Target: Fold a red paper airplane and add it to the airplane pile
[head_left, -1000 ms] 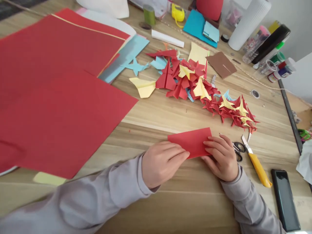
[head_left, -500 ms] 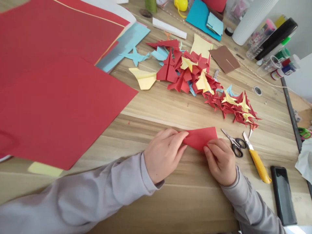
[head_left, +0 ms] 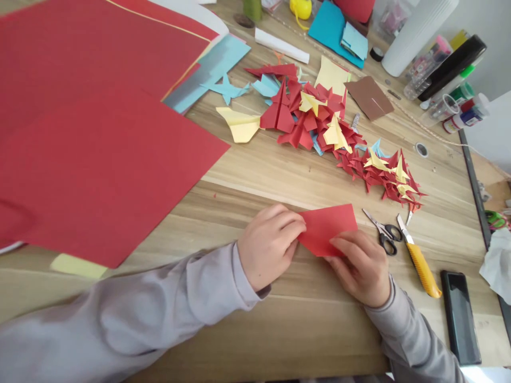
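A small piece of red paper (head_left: 329, 226) is held between my two hands, just above the wooden table. My left hand (head_left: 271, 244) pinches its left edge with curled fingers. At the lower right edge, my right hand (head_left: 361, 266) grips it, with fingers on top and the thumb partly beneath. Beyond the paper lies a long pile of folded red, yellow and blue paper shapes (head_left: 297, 119). Black-handled scissors (head_left: 386, 231) rest to the right of the paper, beside a yellow-handled knife (head_left: 421, 266).
Large red sheets (head_left: 99, 159) cover the left of the table (head_left: 279, 340). A black phone (head_left: 461, 319) lies at the lower right. Brown paper (head_left: 369, 98), a white roll (head_left: 419, 37) and several bottles stand or lie toward the back right.
The small red paper now shows a larger, flatter face. My right hand's fingers have shifted on its lower edge, and my left hand has moved slightly at the left edge.
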Demonstrator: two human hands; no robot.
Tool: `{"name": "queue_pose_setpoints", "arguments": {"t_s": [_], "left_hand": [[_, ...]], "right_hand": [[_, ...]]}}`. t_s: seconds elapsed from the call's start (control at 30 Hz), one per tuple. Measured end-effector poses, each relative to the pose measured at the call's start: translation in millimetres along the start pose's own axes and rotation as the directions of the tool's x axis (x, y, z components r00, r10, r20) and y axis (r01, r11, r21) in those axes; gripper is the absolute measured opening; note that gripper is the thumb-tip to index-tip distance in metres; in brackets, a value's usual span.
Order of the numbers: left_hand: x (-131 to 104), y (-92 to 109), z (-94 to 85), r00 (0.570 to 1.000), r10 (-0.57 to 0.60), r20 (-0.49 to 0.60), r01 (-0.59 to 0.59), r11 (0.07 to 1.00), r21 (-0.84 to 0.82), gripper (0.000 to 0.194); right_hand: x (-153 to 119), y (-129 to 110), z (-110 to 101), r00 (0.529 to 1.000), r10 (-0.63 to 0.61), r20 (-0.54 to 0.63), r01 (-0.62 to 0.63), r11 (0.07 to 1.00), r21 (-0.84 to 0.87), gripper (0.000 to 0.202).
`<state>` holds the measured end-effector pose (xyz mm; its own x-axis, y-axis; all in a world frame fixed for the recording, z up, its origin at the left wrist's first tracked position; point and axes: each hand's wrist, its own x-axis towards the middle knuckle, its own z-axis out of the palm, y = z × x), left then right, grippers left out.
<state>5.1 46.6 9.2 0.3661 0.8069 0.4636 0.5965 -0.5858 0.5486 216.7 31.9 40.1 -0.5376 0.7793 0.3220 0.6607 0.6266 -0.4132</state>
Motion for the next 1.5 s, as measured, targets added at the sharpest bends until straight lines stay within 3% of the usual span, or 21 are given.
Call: {"name": "queue_pose_setpoints", "arguments": {"t_s": [0.13,0.33,0.47,0.73,0.83,0.93,1.0,1.03,1.2,1.5], "left_hand": [[-0.9,-0.7,0.3,1.000,-0.021,-0.001,0.021,0.999,0.025,0.020],[-0.1,0.2,1.4,0.999,-0.039,0.012,0.039,0.998,0.049,0.029],[1.0,0.7,0.9,0.998,-0.056,0.020,0.055,0.997,0.057,0.028],[4.0,0.1,-0.8,0.993,-0.118,0.017,0.118,0.993,0.023,0.035],[2.6,3.0,-3.2,0.996,-0.074,-0.044,0.076,0.996,0.049,0.037],[-2.3,11.4,-3.8,0.986,0.117,-0.117,-0.100,0.984,0.148,0.033],[-6.8,19.0,-1.3,0.967,0.249,-0.057,-0.231,0.949,0.213,0.027],[-8.9,22.8,0.6,0.967,0.255,-0.011,-0.244,0.937,0.251,0.026],[-15.5,35.0,8.3,0.980,0.165,0.108,-0.195,0.892,0.408,0.042],[-23.0,41.9,9.7,0.979,0.060,0.194,-0.140,0.894,0.427,0.043]], "right_hand": [[-0.2,-1.9,0.7,0.989,-0.133,0.069,0.140,0.986,-0.095,0.007],[2.7,-3.2,8.4,0.993,-0.069,0.091,0.086,0.975,-0.206,0.034],[2.4,-4.2,11.3,0.990,-0.071,0.123,0.100,0.964,-0.245,0.039],[2.7,2.2,12.6,0.983,0.183,-0.026,-0.185,0.980,-0.067,0.022],[5.9,5.6,12.7,0.976,0.217,-0.016,-0.218,0.975,-0.034,0.023],[7.6,9.7,13.2,0.973,0.227,-0.028,-0.228,0.974,-0.015,0.023],[8.1,13.3,13.4,0.970,0.229,-0.078,-0.230,0.973,0.003,0.019],[8.4,15.3,13.5,0.968,0.228,-0.105,-0.227,0.974,0.014,0.016],[10.7,22.7,13.9,0.968,0.217,-0.125,-0.211,0.976,0.059,0.012],[10.3,19.8,13.9,0.948,0.305,-0.094,-0.297,0.951,0.087,0.017]]}}
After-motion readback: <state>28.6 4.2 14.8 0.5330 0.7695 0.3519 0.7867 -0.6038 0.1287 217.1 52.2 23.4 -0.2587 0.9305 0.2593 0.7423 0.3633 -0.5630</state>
